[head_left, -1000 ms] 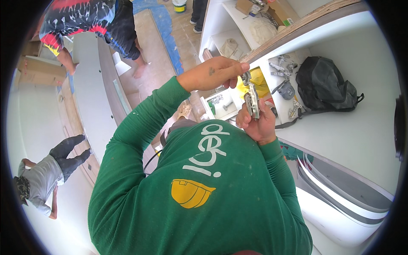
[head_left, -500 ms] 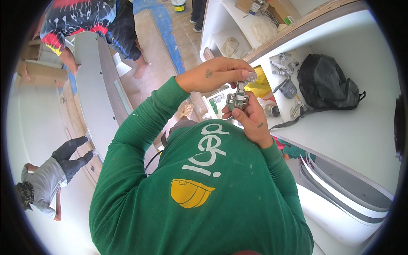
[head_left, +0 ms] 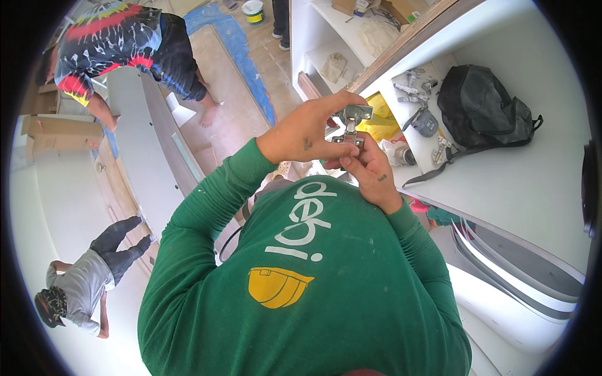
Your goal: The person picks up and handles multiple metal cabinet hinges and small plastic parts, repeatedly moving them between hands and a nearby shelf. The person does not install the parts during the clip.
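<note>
Between my two hands, in front of my chest, is a metal cabinet hinge [head_left: 350,130]. Its round cup end points away from me, and its mounting-plate end is low among the fingers. My left hand [head_left: 306,133] closes on it from the left, thumb across the lower part and fingers curled behind the top. From below and the right, my right hand [head_left: 372,177] grips the lower end between thumb and fingers. Some fingertips are hidden behind the metal. Green sleeves cover both my arms.
A white cabinet [head_left: 501,169] on the right holds a black backpack [head_left: 480,106], a small grey pouch [head_left: 421,123] and several metal hinges [head_left: 414,86]. A yellow bag [head_left: 377,118] lies beyond my hands. At left, one person bends over a long panel [head_left: 141,113]; another [head_left: 81,276] stands lower.
My left thumb has moved down from the hinge's cup end to its lower part, and the cup end now shows above it. My right hand keeps its hold. The view has shifted slightly.
</note>
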Tool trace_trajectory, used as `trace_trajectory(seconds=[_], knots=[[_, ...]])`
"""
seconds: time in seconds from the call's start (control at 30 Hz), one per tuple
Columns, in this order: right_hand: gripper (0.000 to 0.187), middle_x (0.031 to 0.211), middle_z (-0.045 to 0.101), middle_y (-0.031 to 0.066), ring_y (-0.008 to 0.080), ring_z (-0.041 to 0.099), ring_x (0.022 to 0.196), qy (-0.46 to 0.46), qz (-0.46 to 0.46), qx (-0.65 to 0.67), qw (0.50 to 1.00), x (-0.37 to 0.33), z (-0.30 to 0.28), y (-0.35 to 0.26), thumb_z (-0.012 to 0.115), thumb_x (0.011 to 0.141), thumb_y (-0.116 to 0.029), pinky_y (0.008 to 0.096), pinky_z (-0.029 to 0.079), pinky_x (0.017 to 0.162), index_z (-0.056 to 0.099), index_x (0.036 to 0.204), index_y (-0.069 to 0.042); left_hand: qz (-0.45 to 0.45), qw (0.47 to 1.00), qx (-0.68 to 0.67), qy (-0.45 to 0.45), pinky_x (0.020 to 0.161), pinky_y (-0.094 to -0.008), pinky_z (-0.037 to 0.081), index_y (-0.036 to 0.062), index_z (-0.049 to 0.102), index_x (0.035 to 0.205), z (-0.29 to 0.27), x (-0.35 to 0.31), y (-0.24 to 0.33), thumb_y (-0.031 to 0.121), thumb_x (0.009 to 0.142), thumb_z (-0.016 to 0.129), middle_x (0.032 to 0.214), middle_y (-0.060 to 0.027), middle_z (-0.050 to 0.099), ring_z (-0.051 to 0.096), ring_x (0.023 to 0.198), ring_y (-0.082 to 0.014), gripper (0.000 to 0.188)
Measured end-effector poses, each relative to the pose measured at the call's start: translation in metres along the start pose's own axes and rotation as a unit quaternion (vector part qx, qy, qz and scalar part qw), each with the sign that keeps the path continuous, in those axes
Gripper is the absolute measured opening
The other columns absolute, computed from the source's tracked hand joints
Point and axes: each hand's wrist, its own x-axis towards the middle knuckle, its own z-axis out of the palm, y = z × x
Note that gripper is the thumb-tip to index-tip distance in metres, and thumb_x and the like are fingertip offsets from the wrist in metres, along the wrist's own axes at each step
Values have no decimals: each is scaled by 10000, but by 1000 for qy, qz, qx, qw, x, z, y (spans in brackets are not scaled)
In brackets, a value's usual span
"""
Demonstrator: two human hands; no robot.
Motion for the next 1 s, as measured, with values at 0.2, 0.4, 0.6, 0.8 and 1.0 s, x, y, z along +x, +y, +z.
trace_trajectory(seconds=[0.2,0.4,0.6,0.8,1.0], knots=[[372,1255,643,151,234,709,1112,27,-19,-16,999,5,0,-4,605,1063,-101,388,613,974,456,1371,46,-9,1000,12,4,948,-401,569,75,556,1464,1,6,2,252,860,860,1270,-129,694,700,1080,-245,699],[353,1248,641,143,228,711,1096,21,-10,-22,999,4,-4,-2,601,1071,-124,382,615,965,481,1355,47,-3,999,30,28,956,-404,567,77,568,1455,10,2,-5,231,879,841,1265,-126,704,706,1090,-260,656],[412,1256,635,147,235,708,1100,31,-3,4,1000,5,5,-6,621,1072,-185,380,627,930,471,1375,50,66,995,68,10,953,-393,565,75,621,1403,7,4,-7,200,910,806,1250,-137,712,712,1110,-275,541],[482,1270,647,163,247,717,1092,24,-11,31,999,4,10,-8,640,1067,-220,379,626,916,448,1412,56,79,994,63,-31,993,-402,544,86,613,1425,-5,8,-6,260,870,837,1308,-126,697,693,1178,-282,623],[534,1270,658,184,252,715,1103,31,-5,15,999,6,5,-9,651,1059,-206,392,594,966,400,1451,56,54,997,19,-46,1070,-435,479,132,479,1569,-30,-2,-1,352,728,932,1519,-75,585,600,1332,-266,980]])
